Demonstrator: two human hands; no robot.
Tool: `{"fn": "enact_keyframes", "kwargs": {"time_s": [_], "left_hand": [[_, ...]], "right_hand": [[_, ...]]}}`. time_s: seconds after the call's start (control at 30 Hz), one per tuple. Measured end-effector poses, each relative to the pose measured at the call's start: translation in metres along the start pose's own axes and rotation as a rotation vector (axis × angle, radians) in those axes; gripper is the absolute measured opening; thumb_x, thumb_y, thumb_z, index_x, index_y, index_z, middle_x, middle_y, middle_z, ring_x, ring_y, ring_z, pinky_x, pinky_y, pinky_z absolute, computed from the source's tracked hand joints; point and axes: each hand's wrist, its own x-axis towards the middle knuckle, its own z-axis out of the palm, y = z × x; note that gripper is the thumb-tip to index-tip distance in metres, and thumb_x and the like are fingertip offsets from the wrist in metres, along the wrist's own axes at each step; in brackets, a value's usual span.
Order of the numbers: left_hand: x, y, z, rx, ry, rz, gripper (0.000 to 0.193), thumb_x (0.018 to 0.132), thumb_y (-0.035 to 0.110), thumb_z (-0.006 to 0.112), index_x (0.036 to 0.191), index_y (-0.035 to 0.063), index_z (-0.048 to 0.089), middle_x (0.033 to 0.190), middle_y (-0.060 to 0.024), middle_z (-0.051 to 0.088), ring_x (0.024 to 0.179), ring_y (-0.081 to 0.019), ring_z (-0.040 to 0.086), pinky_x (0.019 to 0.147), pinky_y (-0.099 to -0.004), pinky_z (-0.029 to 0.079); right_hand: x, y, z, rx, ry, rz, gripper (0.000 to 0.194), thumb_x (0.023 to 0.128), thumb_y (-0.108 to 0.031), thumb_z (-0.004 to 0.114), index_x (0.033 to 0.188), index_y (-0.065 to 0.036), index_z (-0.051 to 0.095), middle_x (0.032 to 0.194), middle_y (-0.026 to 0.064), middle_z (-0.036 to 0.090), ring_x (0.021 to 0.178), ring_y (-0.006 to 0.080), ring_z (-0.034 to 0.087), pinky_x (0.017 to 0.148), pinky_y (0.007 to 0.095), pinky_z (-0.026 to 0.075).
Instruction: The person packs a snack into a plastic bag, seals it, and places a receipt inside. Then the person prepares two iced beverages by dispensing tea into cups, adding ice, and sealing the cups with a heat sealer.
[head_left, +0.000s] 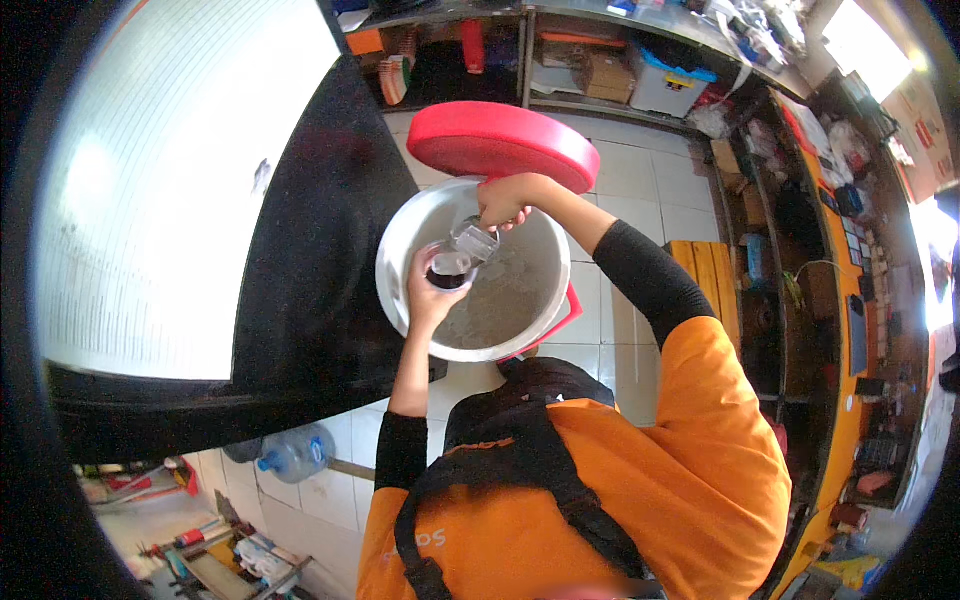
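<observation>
My left hand (426, 300) grips a clear cup (448, 280) with dark liquid in its lower part, over the left side of a round white tub (390, 300). My right hand (504, 202) reaches across the far rim and holds a clear plastic scoop (477, 241) by its handle. The scoop is tipped towards the cup's mouth, and their edges overlap from above. Pale, translucent contents (510, 292), which look like ice, fill the tub below both hands. At the tub's far rim, a thick round red lid (502, 142) stands tilted.
To the left is a black cabinet (315, 247) with a bright white top panel (172, 195). Behind the tub runs a shelf unit with a cardboard box (607, 77) and white bin (666, 88). A slatted wooden stool (701, 289) stands right. A water bottle (296, 452) lies lower left.
</observation>
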Motion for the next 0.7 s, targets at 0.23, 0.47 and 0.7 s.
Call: {"fn": "enact_keyframes", "kwargs": {"time_s": [0.23,0.47,0.7], "left_hand": [[-0.001,0.01,0.009,0.047,0.076,-0.075,0.076,0.053,0.012,0.084,0.119,0.0026,0.046,0.109,-0.0134,0.058,0.103,-0.024,0.057,0.091,-0.0369,0.045],[-0.014,0.005,-0.019,0.007,0.157,-0.021,0.076,0.054,0.013,0.084,0.119,0.0028,0.046,0.113,-0.0107,0.054,0.107,-0.0223,0.053,0.096,-0.0351,0.041],[-0.022,0.004,-0.03,0.057,0.256,-0.026,0.078,0.054,0.011,0.084,0.121,0.0032,0.044,0.115,-0.0116,0.052,0.108,-0.0228,0.052,0.096,-0.0351,0.04]], "right_hand": [[-0.063,-0.074,0.007,-0.662,0.478,-0.052,0.026,0.062,-0.024,0.072,0.078,-0.003,0.07,0.077,0.0176,0.068,0.073,0.0284,0.069,0.064,0.0395,0.055],[-0.076,-0.054,-0.004,-0.64,0.571,0.003,0.022,0.069,-0.023,0.068,0.082,-0.006,0.071,0.082,0.0152,0.068,0.076,0.0292,0.068,0.065,0.0396,0.055],[0.112,0.015,0.097,-0.647,0.17,-0.033,0.026,0.069,-0.022,0.069,0.091,-0.008,0.07,0.093,0.0142,0.068,0.088,0.0285,0.066,0.073,0.0409,0.053]]}}
